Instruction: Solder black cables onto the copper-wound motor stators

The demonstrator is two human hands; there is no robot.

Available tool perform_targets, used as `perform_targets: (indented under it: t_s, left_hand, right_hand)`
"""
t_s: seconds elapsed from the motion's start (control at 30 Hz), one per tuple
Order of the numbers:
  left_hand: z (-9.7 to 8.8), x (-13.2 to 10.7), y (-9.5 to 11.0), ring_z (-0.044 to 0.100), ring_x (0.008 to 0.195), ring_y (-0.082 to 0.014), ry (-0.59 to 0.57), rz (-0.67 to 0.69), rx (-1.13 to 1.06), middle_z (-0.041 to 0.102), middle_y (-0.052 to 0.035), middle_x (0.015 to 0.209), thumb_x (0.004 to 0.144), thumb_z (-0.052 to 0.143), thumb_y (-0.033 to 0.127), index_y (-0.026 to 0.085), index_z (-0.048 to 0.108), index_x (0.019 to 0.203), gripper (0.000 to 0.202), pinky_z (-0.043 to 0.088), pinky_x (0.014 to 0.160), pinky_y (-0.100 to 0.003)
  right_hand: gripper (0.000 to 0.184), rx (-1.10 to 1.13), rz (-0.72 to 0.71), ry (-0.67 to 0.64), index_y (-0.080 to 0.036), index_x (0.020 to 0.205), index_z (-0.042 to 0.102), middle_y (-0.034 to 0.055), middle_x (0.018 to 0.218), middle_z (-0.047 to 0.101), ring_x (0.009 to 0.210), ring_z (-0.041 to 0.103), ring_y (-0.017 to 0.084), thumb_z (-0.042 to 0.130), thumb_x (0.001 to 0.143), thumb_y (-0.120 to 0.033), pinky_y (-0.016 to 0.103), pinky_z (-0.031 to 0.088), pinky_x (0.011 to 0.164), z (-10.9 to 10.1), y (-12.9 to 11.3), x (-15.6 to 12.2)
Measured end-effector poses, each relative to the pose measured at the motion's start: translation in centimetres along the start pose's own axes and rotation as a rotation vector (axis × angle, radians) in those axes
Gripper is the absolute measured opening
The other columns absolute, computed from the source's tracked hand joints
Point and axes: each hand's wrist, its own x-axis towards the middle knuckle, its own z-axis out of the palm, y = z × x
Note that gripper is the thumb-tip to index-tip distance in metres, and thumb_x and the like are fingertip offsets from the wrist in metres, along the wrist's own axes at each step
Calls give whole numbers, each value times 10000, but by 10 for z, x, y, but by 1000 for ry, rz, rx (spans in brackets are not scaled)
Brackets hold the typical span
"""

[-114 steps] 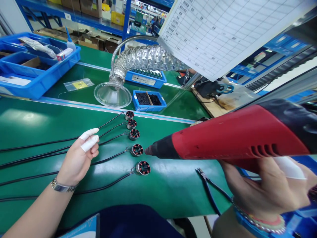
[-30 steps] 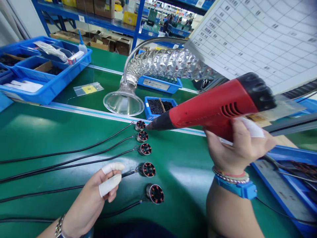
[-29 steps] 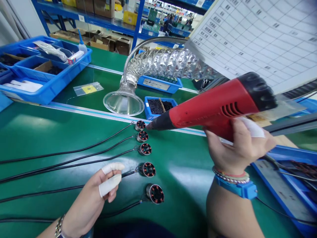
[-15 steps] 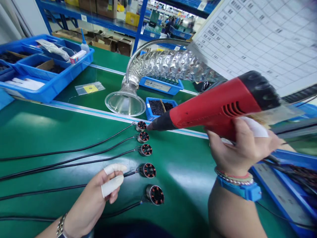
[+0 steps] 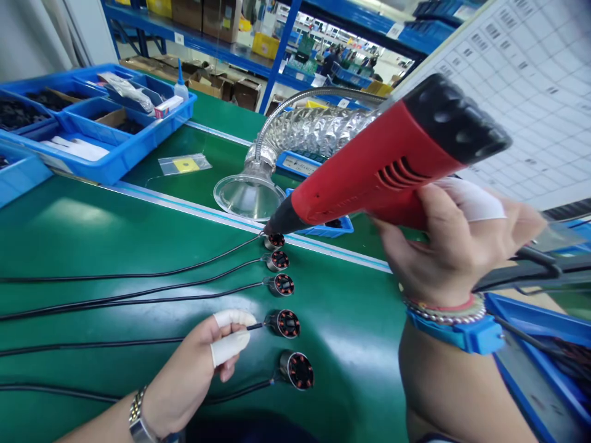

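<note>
The right hand (image 5: 457,240) grips a red heat gun (image 5: 383,166), its nozzle just above the farthest motor (image 5: 275,240) on the green bench (image 5: 92,240). The left hand (image 5: 203,363) pinches a black cable (image 5: 92,346).

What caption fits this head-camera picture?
Right hand points red heat gun at farthest round coil; left hand pinches black cable.

Heat gun (image 5: 369,172) in right hand (image 5: 443,246) went from the fourth motor (image 5: 286,323) up the row to the farthest motor (image 5: 275,240). It tipped steeper, with the nozzle ending right over that motor. Left hand (image 5: 198,369) slid off the middle cables toward the fourth motor, and its capped fingertips (image 5: 233,318) closed on that motor's cable (image 5: 255,327) just beside it.
</note>
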Motion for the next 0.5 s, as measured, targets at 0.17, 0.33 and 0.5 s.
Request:
perform_targets:
  t_s: [0.17, 0.33, 0.5]
  left_hand:
    - [1, -3, -1, 299, 503, -63, -11, -4, 7, 393, 55, 603, 776, 541, 313, 192, 572, 968, 229, 216, 537, -250]
    - [2, -4, -2, 302, 504, -63, -15, -19, 10, 380, 60, 592, 776, 537, 307, 194, 571, 964, 223, 213, 540, -250]
    - [1, -3, -2, 309, 500, -61, -31, -15, 23, 385, 64, 584, 783, 527, 304, 188, 566, 968, 222, 217, 543, -249]
  right_hand:
    - [491, -3, -17, -16, -199, 1104, 531, 83, 1009, 618, 851, 590, 252, 679, 657, -338, 356, 378, 722, 0, -2, 6]
    - [499, 0, -26, -23, -189, 1093, 537, 88, 1003, 624, 862, 588, 240, 695, 645, -344, 349, 382, 741, 1, -2, 8]
    - [467, 22, -13, -49, -203, 1097, 543, 84, 999, 628, 860, 589, 248, 683, 671, -336, 372, 405, 730, 2, -2, 8]
